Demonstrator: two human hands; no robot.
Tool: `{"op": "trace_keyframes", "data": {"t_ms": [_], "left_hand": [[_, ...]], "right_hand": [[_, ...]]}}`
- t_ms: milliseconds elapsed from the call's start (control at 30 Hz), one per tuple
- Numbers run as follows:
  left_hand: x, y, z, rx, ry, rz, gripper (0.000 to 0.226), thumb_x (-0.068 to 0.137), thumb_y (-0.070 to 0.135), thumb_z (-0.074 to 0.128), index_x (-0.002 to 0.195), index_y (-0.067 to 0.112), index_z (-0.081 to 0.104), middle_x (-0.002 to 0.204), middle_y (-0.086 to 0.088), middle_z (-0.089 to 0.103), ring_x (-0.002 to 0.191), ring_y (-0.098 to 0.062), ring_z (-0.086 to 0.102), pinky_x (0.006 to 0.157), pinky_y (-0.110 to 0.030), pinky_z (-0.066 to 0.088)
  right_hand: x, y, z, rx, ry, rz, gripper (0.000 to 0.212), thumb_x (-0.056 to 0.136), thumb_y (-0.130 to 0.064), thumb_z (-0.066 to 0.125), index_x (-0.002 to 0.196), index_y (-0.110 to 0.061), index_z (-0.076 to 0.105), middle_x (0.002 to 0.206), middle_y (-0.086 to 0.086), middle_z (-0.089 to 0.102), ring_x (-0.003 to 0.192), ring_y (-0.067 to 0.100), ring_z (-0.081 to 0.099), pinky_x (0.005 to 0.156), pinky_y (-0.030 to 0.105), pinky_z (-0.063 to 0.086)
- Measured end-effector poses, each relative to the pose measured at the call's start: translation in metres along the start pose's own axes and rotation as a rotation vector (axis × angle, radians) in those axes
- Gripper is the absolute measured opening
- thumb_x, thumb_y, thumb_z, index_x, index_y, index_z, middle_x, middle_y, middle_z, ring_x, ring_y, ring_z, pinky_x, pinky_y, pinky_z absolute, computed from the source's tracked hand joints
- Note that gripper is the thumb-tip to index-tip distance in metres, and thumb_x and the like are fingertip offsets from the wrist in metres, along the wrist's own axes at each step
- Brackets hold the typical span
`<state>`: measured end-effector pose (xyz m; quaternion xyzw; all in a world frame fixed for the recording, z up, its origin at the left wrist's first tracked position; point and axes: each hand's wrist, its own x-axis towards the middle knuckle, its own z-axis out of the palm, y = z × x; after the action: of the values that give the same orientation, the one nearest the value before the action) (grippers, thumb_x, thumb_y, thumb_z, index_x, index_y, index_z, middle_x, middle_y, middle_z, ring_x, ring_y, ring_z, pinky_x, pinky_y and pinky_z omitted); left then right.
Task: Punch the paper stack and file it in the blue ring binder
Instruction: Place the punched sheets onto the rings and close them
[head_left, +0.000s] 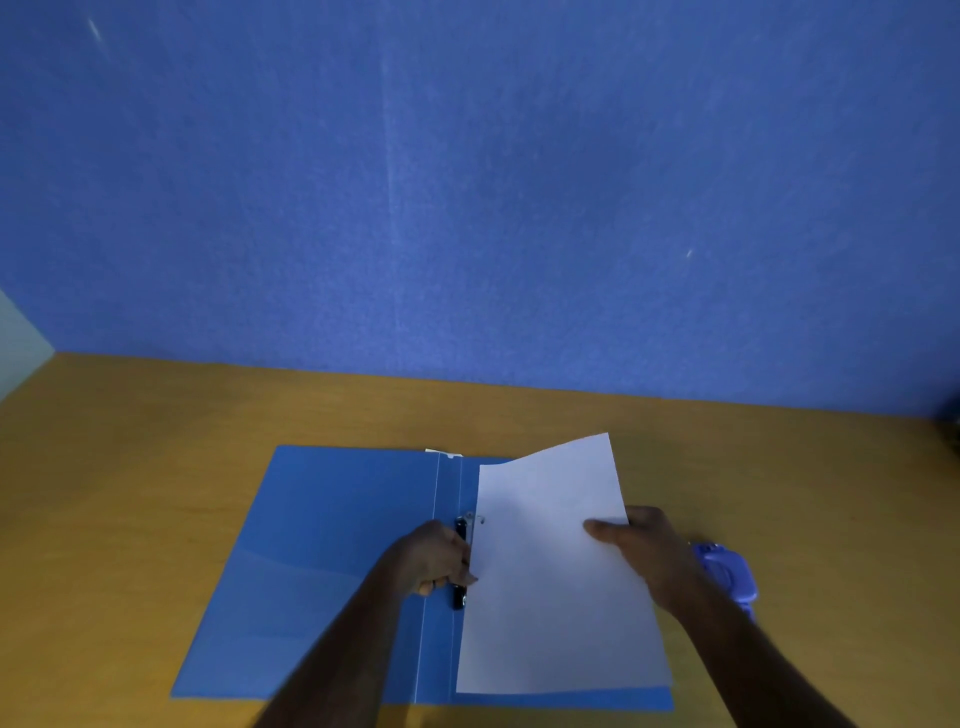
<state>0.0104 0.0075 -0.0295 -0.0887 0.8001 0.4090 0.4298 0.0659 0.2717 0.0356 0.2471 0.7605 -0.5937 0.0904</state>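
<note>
1. The blue ring binder (322, 561) lies opened flat on the wooden desk (130, 467), spine roughly in the middle. That way the ring mechanism (464, 551) faces up and is easy to reach.
2. The paper stack (550, 582) sits over the binder's right half, with its left edge right against the rings. The far right corner is lifted off the cover, I'd guess so the punched edge can be angled onto the prongs.
3. The left hand (434, 561) is curled at the mechanism, fingertips pinching the sheet's left edge, probably guiding the holes.
4. The right hand (644, 551) grips the stack's right edge, thumb on top and fingers under, steering it.
5. The purple hole punch (727, 566) is parked just right of the binder, near the right wrist, so punching looks done.
</note>
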Motion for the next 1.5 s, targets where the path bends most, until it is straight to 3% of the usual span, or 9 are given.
{"op": "trace_keyframes", "data": {"t_ms": [233,600,733,867,967,1100,1233,1367,1500], "left_hand": [[-0.001,0.002,0.005,0.014,0.006,0.015,0.030,0.076,0.007,0.080,0.104,0.009,0.071,0.083,-0.004,0.066,0.064,-0.012,0.050,0.050,-0.021,0.036],[-0.002,0.004,0.006,0.074,0.124,0.079,0.023,0.073,0.014,0.079,0.090,-0.001,0.075,0.078,-0.009,0.074,0.049,-0.012,0.057,0.047,-0.020,0.040],[0.004,0.005,0.009,0.097,0.279,0.136,0.027,0.071,0.025,0.080,0.080,0.001,0.073,0.072,-0.007,0.077,0.065,-0.017,0.074,0.063,-0.032,0.063],[0.009,0.001,0.012,0.159,0.387,0.128,0.038,0.059,0.043,0.079,0.081,0.014,0.068,0.077,-0.001,0.075,0.074,-0.019,0.073,0.074,-0.035,0.062],[0.007,0.003,0.016,0.167,0.425,0.130,0.035,0.062,0.042,0.079,0.083,0.017,0.067,0.084,0.000,0.074,0.082,-0.019,0.071,0.077,-0.030,0.058],[0.006,0.002,0.018,0.149,0.457,0.120,0.032,0.064,0.038,0.083,0.082,0.017,0.067,0.086,0.000,0.073,0.084,-0.018,0.070,0.076,-0.029,0.057],[0.009,-0.001,0.017,0.153,0.460,0.120,0.040,0.061,0.040,0.084,0.086,0.014,0.067,0.086,-0.002,0.074,0.083,-0.020,0.071,0.075,-0.032,0.059],[0.012,-0.004,0.018,0.149,0.462,0.130,0.038,0.059,0.040,0.085,0.079,0.015,0.065,0.082,-0.004,0.074,0.079,-0.022,0.072,0.075,-0.037,0.061],[0.014,-0.006,0.018,0.149,0.469,0.135,0.037,0.060,0.040,0.086,0.078,0.016,0.064,0.081,-0.002,0.073,0.080,-0.019,0.071,0.075,-0.034,0.060]], "right_hand": [[0.003,0.002,-0.001,-0.028,0.005,-0.004,0.010,0.084,-0.009,0.074,0.091,-0.002,0.076,0.085,0.012,0.079,0.073,0.026,0.076,0.060,0.027,0.056],[0.020,0.014,-0.005,-0.096,0.032,-0.014,0.011,0.081,-0.008,0.076,0.089,-0.001,0.077,0.082,0.012,0.079,0.078,0.031,0.076,0.071,0.037,0.058],[0.030,0.032,-0.006,-0.210,0.054,0.014,0.013,0.077,-0.014,0.079,0.084,-0.003,0.078,0.078,0.010,0.078,0.075,0.029,0.076,0.070,0.041,0.059],[0.040,0.054,-0.003,-0.342,0.114,0.090,0.023,0.069,-0.021,0.085,0.082,-0.004,0.077,0.076,0.008,0.077,0.072,0.026,0.075,0.066,0.038,0.060],[0.041,0.065,0.002,-0.456,0.139,0.124,0.024,0.071,-0.027,0.084,0.082,-0.007,0.076,0.078,0.008,0.076,0.073,0.024,0.072,0.068,0.035,0.058],[0.038,0.070,0.007,-0.602,0.163,0.128,0.032,0.076,-0.035,0.080,0.094,-0.009,0.075,0.071,-0.002,0.065,0.062,0.010,0.058,0.050,0.022,0.041],[0.040,0.070,0.005,-0.792,0.171,0.151,0.051,0.077,-0.052,0.074,0.104,-0.010,0.066,0.102,0.008,0.068,0.088,0.023,0.061,0.064,0.024,0.038],[0.041,0.073,0.001,-0.843,0.169,0.124,0.049,0.077,-0.058,0.072,0.095,-0.013,0.063,0.093,0.006,0.063,0.081,0.021,0.055,0.066,0.027,0.036],[0.045,0.080,-0.001,-0.843,0.188,0.115,0.055,0.071,-0.063,0.073,0.091,-0.014,0.060,0.104,0.009,0.069,0.097,0.027,0.065,0.068,0.027,0.037]]}}
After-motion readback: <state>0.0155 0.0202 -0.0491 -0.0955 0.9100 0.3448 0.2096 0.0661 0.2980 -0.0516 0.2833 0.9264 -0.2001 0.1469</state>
